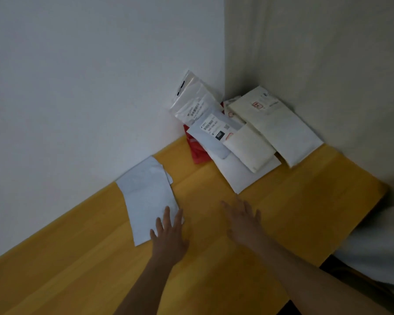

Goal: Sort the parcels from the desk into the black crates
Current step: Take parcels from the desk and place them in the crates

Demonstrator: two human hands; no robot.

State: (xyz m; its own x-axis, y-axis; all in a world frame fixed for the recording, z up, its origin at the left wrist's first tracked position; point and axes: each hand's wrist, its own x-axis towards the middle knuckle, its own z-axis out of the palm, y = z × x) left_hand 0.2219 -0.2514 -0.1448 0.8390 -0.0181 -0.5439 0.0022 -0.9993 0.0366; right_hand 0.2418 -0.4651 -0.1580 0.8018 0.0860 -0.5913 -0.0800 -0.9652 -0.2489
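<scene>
**Both hands out over the desk, parcels stacked in the far corner**

A yellow wooden desk (214,269) is seen from above, set into a corner where two pale walls (77,87) meet. The left hand (168,235) is laid flat with fingers straight and slightly spread, its fingertips resting on the near corner of a pale grey parcel (146,196) that lies alone beside the far edge, against the left wall. Nothing is gripped there; the parcel is only touched.

The right hand (243,221) is held open too, fingers spread, over bare wood just short of the pile. Whether it touches the surface cannot be told, and the hand is blurred.

In the far corner of the desk a heap of parcels is found. A clear plastic bag (191,98) is propped upright against the left wall. Below it a white mailer with a printed label (216,133) is lying over a red bag (197,153). Two cream padded envelopes are laid across the heap: one (248,148) in the middle, another (280,128) beside the right wall. A large white mailer (243,173) is seen underneath, its corner nearest the right hand.

At the desk's right edge a white cloth (378,251) is visible.
</scene>
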